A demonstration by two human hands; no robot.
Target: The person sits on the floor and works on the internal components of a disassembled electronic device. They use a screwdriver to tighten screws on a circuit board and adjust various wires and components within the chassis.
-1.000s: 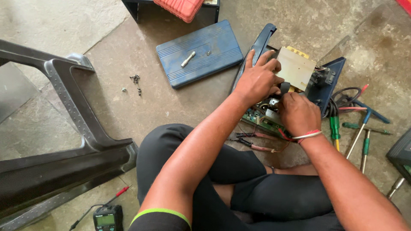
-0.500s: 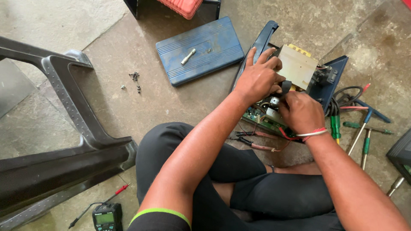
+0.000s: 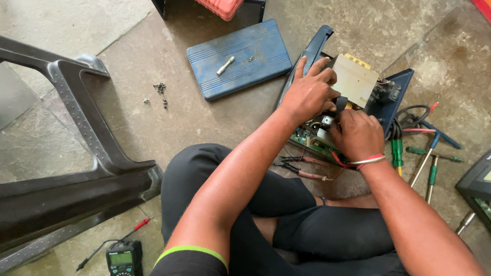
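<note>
- The left hand (image 3: 307,94) lies on top of the opened machine (image 3: 353,97), with its fingers curled over a dark part in the middle. It seems to hold the machine steady.
- The right hand (image 3: 358,134) is closed around a small part just below the left hand. The two hands touch. What the fingers pinch is too hidden to tell.
- The person looks to be in the middle of working a part loose inside the machine. The next move calls for a firm grip and small, careful pulls, because wires sit close by.
- The machine lies on the floor in front of the crossed legs, with its green board (image 3: 307,139) showing under the hands.
- Red-handled pliers (image 3: 302,168) lie just under the wrists.
- Screwdrivers (image 3: 427,158) lie near on the right side, so there is little room there.
- A blue case (image 3: 240,59) and some loose screws (image 3: 159,89) lie well apart on the left.
- A dark plastic chair (image 3: 76,153) blocks the far left, and a meter (image 3: 123,258) sits near the knee.
</note>
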